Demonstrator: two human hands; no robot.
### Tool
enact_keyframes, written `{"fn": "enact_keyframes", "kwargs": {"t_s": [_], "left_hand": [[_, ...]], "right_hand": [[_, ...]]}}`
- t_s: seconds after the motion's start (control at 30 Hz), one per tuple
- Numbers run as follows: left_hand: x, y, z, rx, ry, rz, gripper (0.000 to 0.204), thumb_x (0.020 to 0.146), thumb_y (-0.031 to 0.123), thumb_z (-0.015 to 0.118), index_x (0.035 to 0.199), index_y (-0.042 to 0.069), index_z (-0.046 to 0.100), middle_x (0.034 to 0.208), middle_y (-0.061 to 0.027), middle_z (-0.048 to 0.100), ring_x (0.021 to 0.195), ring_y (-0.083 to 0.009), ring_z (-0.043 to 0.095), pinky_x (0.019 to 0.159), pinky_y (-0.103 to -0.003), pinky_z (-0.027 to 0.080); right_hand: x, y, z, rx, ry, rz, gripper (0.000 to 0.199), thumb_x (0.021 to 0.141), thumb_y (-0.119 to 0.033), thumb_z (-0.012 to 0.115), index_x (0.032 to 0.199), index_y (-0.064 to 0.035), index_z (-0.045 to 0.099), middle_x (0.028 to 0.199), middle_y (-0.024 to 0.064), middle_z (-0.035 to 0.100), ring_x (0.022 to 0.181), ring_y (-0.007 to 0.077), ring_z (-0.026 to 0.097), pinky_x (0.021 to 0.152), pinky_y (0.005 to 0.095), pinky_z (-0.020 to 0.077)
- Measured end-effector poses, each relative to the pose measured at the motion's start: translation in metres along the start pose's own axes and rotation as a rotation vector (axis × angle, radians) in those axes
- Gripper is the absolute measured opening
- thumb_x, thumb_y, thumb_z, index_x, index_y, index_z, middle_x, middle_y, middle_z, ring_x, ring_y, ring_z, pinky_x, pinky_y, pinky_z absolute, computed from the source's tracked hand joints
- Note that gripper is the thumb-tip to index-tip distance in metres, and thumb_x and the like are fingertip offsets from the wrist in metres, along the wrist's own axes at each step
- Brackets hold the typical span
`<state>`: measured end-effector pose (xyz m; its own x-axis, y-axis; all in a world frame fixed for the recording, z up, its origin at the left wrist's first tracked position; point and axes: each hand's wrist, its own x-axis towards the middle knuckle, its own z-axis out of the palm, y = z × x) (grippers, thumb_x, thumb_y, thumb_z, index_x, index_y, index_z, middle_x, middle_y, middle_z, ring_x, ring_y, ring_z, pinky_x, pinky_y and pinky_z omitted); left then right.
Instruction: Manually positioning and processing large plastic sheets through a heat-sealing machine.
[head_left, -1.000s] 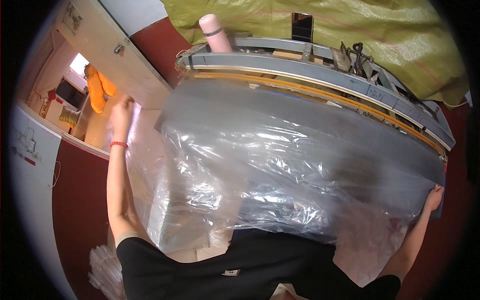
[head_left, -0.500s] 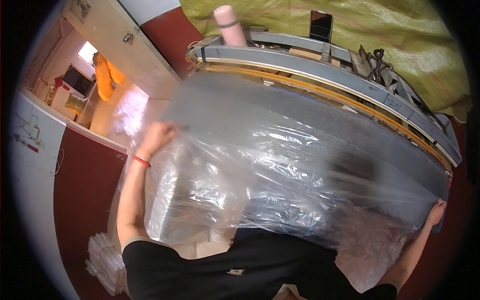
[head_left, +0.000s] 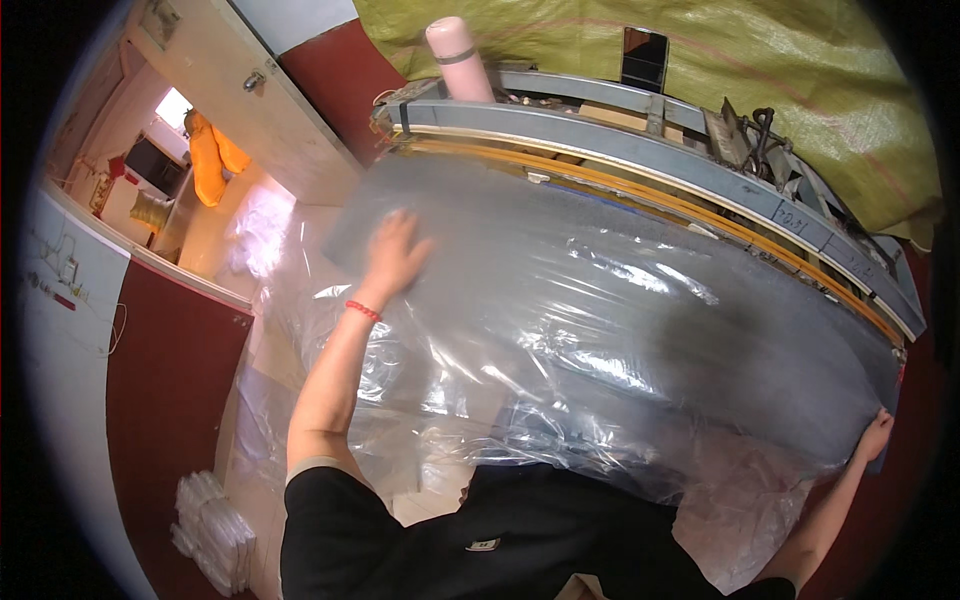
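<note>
Plastic sheet (head_left: 620, 330) under flat open left hand (head_left: 395, 255), right hand (head_left: 875, 437) seemingly gripping its corner, pink bottle (head_left: 457, 55) beyond.

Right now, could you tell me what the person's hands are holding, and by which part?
The right hand grips the clear plastic sheet at its far right edge. The left hand lies flat on the sheet's upper left part, pressing rather than gripping.

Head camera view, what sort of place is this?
Probably a small packing workshop: a long grey-framed machine, a big clear plastic sheet spread under the left hand, and bundled bags on the floor.
</note>
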<state>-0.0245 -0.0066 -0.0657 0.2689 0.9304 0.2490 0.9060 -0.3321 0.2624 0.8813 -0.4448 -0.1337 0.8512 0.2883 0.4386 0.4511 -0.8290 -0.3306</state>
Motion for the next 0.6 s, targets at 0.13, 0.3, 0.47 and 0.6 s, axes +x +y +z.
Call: {"fn": "enact_keyframes", "kwargs": {"t_s": [0.13, 0.3, 0.47, 0.6], "left_hand": [[-0.001, -0.012, -0.011, 0.120, -0.049, -0.007, 0.055, 0.079, 0.038, 0.054, 0.126, 0.013, 0.042, 0.132, -0.0167, 0.036, 0.122, -0.0344, 0.033, 0.098, -0.043, 0.030], [-0.003, -0.014, -0.013, 0.157, -0.099, 0.023, 0.048, 0.081, 0.039, 0.052, 0.122, 0.015, 0.047, 0.126, -0.0169, 0.042, 0.119, -0.0334, 0.037, 0.096, -0.044, 0.032], [0.017, 0.026, -0.020, 0.373, 0.119, 0.033, 0.032, 0.075, 0.036, 0.061, 0.092, 0.009, 0.064, 0.101, -0.0076, 0.057, 0.092, -0.0260, 0.050, 0.074, -0.040, 0.039], [0.023, 0.047, -0.011, 0.352, 0.190, 0.039, 0.028, 0.070, 0.033, 0.066, 0.084, 0.008, 0.063, 0.094, -0.0034, 0.058, 0.088, -0.0238, 0.050, 0.069, -0.037, 0.037]], "right_hand": [[0.013, 0.036, 0.012, 0.320, 0.036, -0.017, 0.038, 0.085, -0.041, 0.050, 0.092, -0.0034, 0.053, 0.086, 0.0071, 0.059, 0.080, 0.0191, 0.053, 0.070, 0.0315, 0.0406], [0.026, 0.050, -0.016, 0.885, -0.274, 0.180, 0.032, 0.084, -0.037, 0.055, 0.099, -0.0094, 0.058, 0.088, -0.0024, 0.056, 0.081, 0.0096, 0.049, 0.076, 0.0246, 0.0388], [0.007, 0.018, -0.093, 1.085, -0.281, 0.274, 0.038, 0.084, -0.036, 0.055, 0.112, -0.0100, 0.052, 0.101, -0.0019, 0.053, 0.095, 0.0105, 0.046, 0.084, 0.0254, 0.0349], [0.000, 0.062, -0.146, 1.158, -0.117, 0.228, 0.043, 0.085, -0.032, 0.054, 0.121, -0.0114, 0.046, 0.115, -0.0025, 0.048, 0.102, 0.0097, 0.045, 0.078, 0.0214, 0.0331]]}}
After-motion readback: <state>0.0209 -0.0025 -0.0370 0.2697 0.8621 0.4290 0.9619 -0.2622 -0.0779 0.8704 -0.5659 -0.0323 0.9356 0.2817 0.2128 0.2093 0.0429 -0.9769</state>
